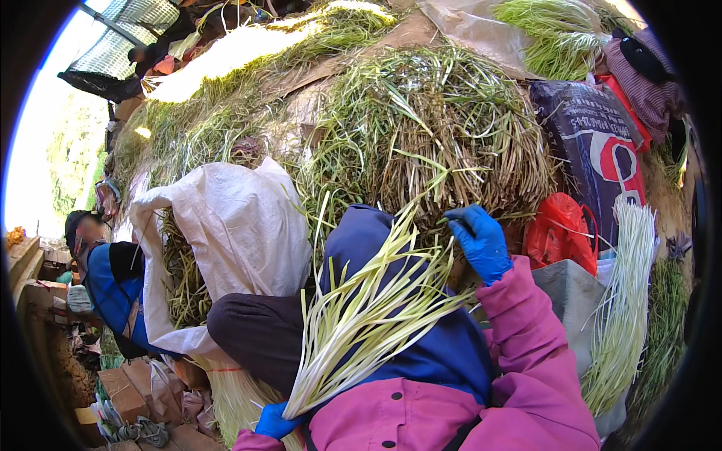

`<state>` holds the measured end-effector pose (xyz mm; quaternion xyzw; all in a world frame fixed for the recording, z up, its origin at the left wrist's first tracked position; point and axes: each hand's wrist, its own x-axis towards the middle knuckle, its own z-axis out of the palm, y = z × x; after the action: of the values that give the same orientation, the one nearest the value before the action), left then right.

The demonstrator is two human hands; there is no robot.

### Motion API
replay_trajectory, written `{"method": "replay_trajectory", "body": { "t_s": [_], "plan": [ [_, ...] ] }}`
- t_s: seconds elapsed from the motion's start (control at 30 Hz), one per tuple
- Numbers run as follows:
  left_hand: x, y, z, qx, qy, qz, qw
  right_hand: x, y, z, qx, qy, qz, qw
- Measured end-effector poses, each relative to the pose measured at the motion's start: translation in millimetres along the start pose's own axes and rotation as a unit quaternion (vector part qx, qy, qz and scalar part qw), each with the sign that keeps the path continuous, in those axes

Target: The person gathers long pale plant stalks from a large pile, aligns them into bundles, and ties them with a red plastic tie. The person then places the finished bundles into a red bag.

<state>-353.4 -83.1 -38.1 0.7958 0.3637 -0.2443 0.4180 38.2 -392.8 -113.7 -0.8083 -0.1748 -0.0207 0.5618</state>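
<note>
My left hand (275, 421), in a blue glove, grips the white stem ends of a loose bundle of blanched chives (366, 338). The bundle fans across my lap over a dark blue apron (361, 234), its yellow-green tips pointing up and right. My right hand (478, 239), also blue-gloved, pinches a small green leaf scrap (444, 220) between thumb and fingertip, just beyond those tips. A large heap of untrimmed chives (445, 129), with green leaves and brownish stems, lies before me. To the right, a sheaf of cleaned chives (620, 315) rests on a grey support.
A white woven sack (242, 225) stands open at left, with chives inside. A red-banded chive bundle (240, 403) lies below it. On the right are a red plastic bag (559, 231) and a dark printed sack (586, 146). A person (115, 287) in blue sits left, near bricks (121, 394).
</note>
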Motion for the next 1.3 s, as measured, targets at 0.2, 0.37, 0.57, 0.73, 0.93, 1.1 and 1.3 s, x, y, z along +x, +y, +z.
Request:
{"method": "replay_trajectory", "body": {
  "t_s": [0.2, 0.37, 0.57, 0.73, 0.93, 1.1, 1.3],
  "plan": [
    [3.6, -17.3, 0.4, 0.263, 0.076, 0.112, 0.955, 11.5, -35.6, 32.3, -0.007, -0.104, -0.182, 0.978],
    [0.8, -20.5, -0.3, 0.279, 0.17, 0.253, 0.911, -22.9, -37.7, 32.5, -0.086, -0.181, -0.246, 0.948],
    [7.8, -21.1, -2.6, 0.302, 0.158, 0.274, 0.899, -53.7, -32.0, 16.2, -0.002, -0.286, -0.077, 0.955],
    [10.3, -18.1, -5.2, 0.296, 0.155, 0.281, 0.9, -34.7, -44.2, 32.7, -0.07, -0.135, -0.142, 0.978],
    [7.5, -13.9, -0.7, 0.289, 0.163, 0.267, 0.905, -27.9, -50.9, 53.0, -0.139, -0.185, -0.266, 0.936],
    [10.0, -15.2, -0.7, 0.292, 0.155, 0.265, 0.906, -50.1, -45.4, 46.4, -0.117, -0.204, -0.242, 0.941],
    [11.2, -14.2, -0.8, 0.284, 0.173, 0.283, 0.9, -45.9, -44.4, 62.1, -0.127, -0.201, -0.244, 0.94]
  ]
}}
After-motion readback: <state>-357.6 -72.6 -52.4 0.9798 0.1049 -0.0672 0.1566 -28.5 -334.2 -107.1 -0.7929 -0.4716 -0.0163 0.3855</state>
